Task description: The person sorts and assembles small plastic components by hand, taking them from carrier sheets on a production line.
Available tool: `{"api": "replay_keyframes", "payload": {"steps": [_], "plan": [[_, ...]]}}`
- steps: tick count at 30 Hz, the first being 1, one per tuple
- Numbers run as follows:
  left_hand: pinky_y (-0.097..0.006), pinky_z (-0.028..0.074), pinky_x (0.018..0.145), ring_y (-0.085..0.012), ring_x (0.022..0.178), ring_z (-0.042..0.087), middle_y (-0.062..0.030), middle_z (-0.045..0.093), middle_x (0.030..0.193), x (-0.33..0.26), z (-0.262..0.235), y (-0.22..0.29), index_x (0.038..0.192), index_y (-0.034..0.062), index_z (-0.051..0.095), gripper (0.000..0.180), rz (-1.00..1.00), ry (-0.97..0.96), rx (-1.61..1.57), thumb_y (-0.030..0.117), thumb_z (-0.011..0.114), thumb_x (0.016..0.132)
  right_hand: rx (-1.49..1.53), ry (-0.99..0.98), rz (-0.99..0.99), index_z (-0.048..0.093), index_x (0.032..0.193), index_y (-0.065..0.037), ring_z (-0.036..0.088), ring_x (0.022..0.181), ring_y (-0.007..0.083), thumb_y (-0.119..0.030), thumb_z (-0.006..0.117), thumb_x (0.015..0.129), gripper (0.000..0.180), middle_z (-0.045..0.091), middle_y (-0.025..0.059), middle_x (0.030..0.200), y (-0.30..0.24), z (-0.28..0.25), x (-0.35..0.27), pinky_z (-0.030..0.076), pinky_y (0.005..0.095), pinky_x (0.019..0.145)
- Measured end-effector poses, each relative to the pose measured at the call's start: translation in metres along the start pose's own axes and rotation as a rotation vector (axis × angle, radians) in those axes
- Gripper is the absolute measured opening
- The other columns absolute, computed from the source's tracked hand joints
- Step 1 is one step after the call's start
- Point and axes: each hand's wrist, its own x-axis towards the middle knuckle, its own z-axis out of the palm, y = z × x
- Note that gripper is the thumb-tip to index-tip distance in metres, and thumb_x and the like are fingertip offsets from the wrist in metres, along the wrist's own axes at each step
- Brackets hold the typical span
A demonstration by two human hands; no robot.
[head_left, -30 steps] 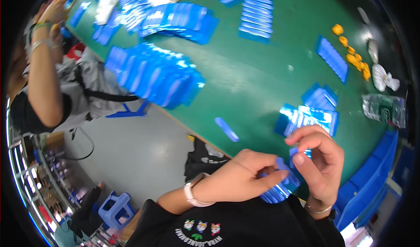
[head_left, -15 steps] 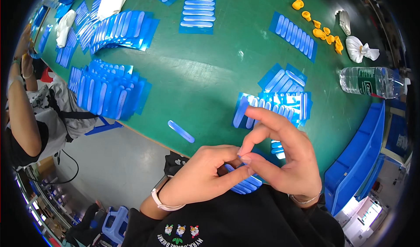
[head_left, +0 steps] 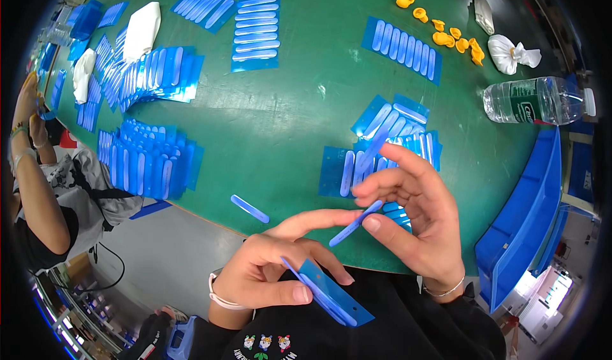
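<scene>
My left hand (head_left: 271, 274) pinches a blue film sheet (head_left: 347, 306) between thumb and fingers, close to my body. The sheet is tilted and carries oblong strips. My right hand (head_left: 421, 223) is to its right, with the thumb and a finger closed on a single blue oblong strip (head_left: 344, 234). My left index fingertip comes close to that strip; I cannot tell whether it touches. A second blue strip (head_left: 375, 149) clings to the tip of my right index finger. Beyond it lies a pile of blue strip sheets (head_left: 389, 127). One loose strip (head_left: 250, 208) rests near the table edge.
Stacks of strip sheets (head_left: 137, 159) cover the left of the green table (head_left: 274, 111). Yellow finger cots (head_left: 444, 39), a tied white bundle (head_left: 512, 55) and a water bottle (head_left: 535, 100) stand at right. Blue bins (head_left: 510, 232) flank the table. Another person's arm (head_left: 32, 181) is at left.
My hands have drawn apart from their pinch together. The single strip now shows in my right hand, and the sheet has turned up edgewise in my left. The view has shifted slightly.
</scene>
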Motion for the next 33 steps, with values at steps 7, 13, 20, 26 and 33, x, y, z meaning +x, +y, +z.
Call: {"api": "replay_keyframes", "payload": {"steps": [7, 13, 20, 26, 33], "plan": [[-0.039, 0.048, 0.087, -0.0279, 0.108, 0.056, -0.0318, 0.042, 0.129, 0.004, 0.015, -0.004, 0.085, -0.0026, 0.06, 0.007, 0.001, 0.325, -0.008, 0.004, 0.059, 0.085, -0.043, 0.096, -0.21, 0.029, 0.135, -0.001, 0.058, 0.078, 0.012, 0.009, 0.066, 0.074, 0.072, 0.065, 0.0075, 0.089, 0.008, 0.006, -0.001, 0.043, 0.0231, 0.072], [-0.032, 0.047, 0.086, -0.0207, 0.102, 0.057, -0.0267, 0.047, 0.126, 0.015, 0.028, -0.023, 0.098, -0.005, 0.059, 0.013, 0.316, 0.591, 0.309, 0.002, 0.056, 0.087, 0.052, 0.305, -0.337, 0.001, 0.142, -0.002, 0.059, 0.089, 0.0191, 0.009, 0.066, 0.072, 0.096, 0.053, 0.0193, 0.117, 0.01, 0.027, -0.009, 0.048, 0.0288, 0.076], [-0.028, 0.049, 0.08, -0.0155, 0.093, 0.059, -0.014, 0.059, 0.108, 0.007, 0.02, -0.026, 0.1, -0.0052, 0.06, 0.015, 0.367, 0.691, 0.346, 0.004, 0.055, 0.089, -0.445, 0.279, -0.647, 0.002, 0.14, 0.007, 0.067, 0.086, 0.0251, 0.001, 0.074, 0.07, 0.1, 0.022, 0.0293, 0.142, 0.007, 0.034, -0.01, 0.05, 0.0377, 0.082], [-0.033, 0.051, 0.081, -0.0231, 0.094, 0.062, -0.0223, 0.061, 0.107, 0.007, 0.024, -0.026, 0.104, -0.0071, 0.058, 0.021, 0.266, 0.638, 0.332, 0.007, 0.054, 0.088, -0.573, 0.226, -0.348, -0.027, 0.137, -0.01, 0.066, 0.075, 0.0239, 0.005, 0.073, 0.065, 0.124, 0.024, 0.0405, 0.134, -0.01, 0.041, -0.008, 0.049, 0.0364, 0.078], [-0.032, 0.051, 0.078, -0.0213, 0.089, 0.062, -0.0191, 0.063, 0.103, 0.007, 0.024, -0.022, 0.105, -0.0073, 0.059, 0.025, 0.201, 0.564, 0.392, 0.008, 0.058, 0.085, -0.439, 0.207, -0.622, -0.02, 0.14, -0.008, 0.062, 0.07, 0.0192, 0.011, 0.069, 0.063, 0.119, 0.022, 0.0346, 0.137, 0.013, 0.036, -0.005, 0.049, 0.0303, 0.074]]}}
